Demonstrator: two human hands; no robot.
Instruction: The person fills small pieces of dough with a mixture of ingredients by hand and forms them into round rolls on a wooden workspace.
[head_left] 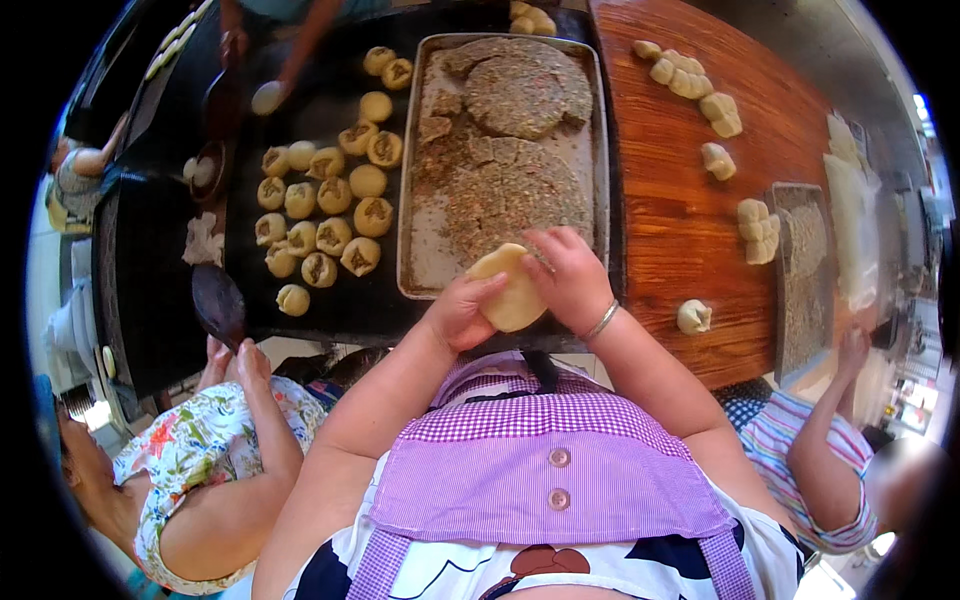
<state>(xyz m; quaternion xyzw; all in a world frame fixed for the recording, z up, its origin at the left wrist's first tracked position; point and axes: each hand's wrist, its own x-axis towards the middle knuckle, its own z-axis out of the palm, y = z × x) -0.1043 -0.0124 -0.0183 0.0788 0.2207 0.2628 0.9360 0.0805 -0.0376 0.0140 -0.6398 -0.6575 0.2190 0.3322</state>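
Note:
A flat pale dough disc [512, 300] is held up over the near edge of a metal tray [405, 200]. My left hand [460, 310] grips its left side, thumb lying on top. On its right edge are the thumb and curled fingers of my right hand [575, 278], closed at the rim; a bracelet circles that wrist. Inside the tray, a speckled greenish-brown filling [515, 195] is spread in a near mound, with another filling mound [530, 95] behind it. What lies under the disc is hidden by my hands.
Several round filled dough pieces [333, 236] stand left of the tray on the black surface. On the wooden board [680, 220] to the right are dough lumps [758, 232] and a narrower tray [780, 330]. Co-workers sit at both sides; one at left holds a dark paddle [218, 303].

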